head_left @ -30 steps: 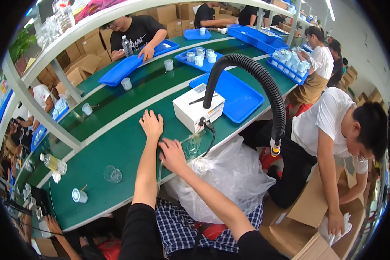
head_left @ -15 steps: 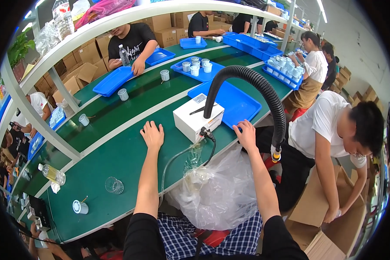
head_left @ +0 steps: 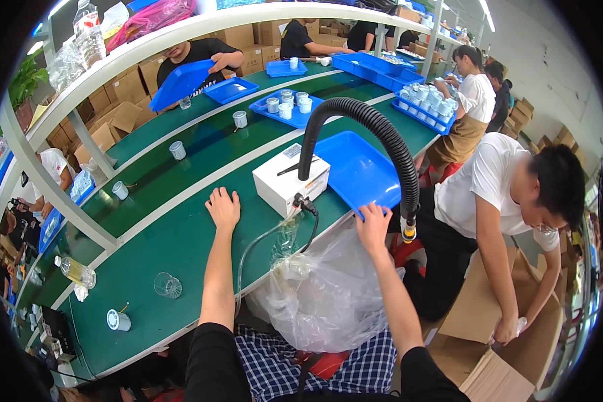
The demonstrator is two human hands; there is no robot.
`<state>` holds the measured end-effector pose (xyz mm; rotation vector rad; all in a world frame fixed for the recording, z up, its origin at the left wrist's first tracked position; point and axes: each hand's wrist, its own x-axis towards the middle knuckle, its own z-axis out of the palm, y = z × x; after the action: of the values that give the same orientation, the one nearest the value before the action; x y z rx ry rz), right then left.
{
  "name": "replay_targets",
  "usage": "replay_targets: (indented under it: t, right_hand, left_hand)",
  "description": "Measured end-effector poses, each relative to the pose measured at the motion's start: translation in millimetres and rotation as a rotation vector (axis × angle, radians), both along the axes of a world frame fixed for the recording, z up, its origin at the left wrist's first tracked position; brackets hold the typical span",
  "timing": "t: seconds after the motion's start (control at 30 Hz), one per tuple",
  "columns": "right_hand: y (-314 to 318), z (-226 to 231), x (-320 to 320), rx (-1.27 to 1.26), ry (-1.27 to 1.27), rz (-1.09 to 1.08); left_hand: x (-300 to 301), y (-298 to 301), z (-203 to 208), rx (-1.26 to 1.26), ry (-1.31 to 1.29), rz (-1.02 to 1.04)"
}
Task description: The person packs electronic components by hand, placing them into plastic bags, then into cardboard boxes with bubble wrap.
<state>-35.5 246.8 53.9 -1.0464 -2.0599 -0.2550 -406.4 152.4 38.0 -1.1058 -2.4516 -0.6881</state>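
My left hand lies on the green workbench with its fingers spread and nothing in them. To its right stands a white box-shaped device with a black corrugated hose arching out of its top. My right hand has its fingers on the near edge of a shallow blue tray, which holds nothing and sits partly behind the device. Its fingers appear bent over the rim; the thumb's grip is partly hidden. A clear plastic bag hangs at the bench edge between my forearms.
A glass tumbler, a white cup and a bottle of yellowish liquid stand at left. More cups ride the darker strip beyond. Across the bench, a person holds up a blue tray. At right another person reaches into a cardboard box.
The blue tray at my right hand has turned and come nearer, its right corner now lower. My left hand stays put. Across the bench, the person has lifted a blue tray.
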Motion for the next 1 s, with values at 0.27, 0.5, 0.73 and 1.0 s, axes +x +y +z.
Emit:
replay_targets:
  t: [0.27, 0.5, 0.73, 1.0]
  right_hand:
    - [-166, -29, 69, -0.189, 0.227, 0.055]
    - [-331, -10, 116, -0.345, 0.287, 0.203]
    - [-362, 58, 108, -0.239, 0.362, 0.467]
    - [-305, 145, 101, -0.186, 0.141, 0.606]
  left_hand:
    - [-9, -9, -13, -0.004, 0.032, 0.032]
    - [-13, -9, 0, 0.167, -0.081, -0.010]
    - [-75, -57, 17, 0.578, -1.209, -0.161]
    - [-30, -169, 109, 0.392, -1.202, -0.416]
